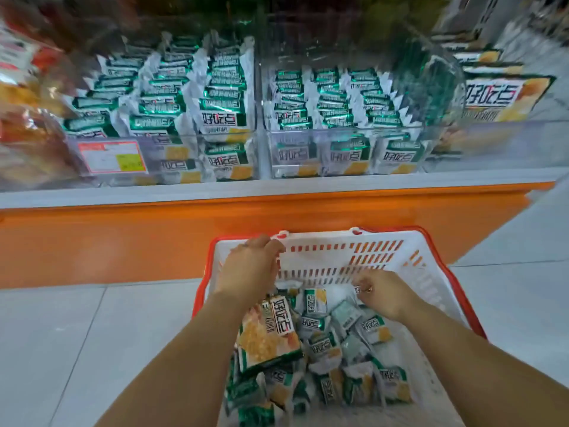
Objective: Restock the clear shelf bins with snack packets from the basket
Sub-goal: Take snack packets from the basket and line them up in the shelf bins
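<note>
Since packets (323, 343) feed the bins (345, 131), right grip (385, 292) pinches one in basket (338, 257); left grip (249, 266) curled, hold unclear.

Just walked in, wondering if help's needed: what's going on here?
A person reaches both hands into a red-rimmed white plastic basket on the floor, full of small green-and-white snack packets. The right hand seems to pinch one; what the left hand holds is hidden. The clear plastic shelf bins above already look well stocked.
</note>
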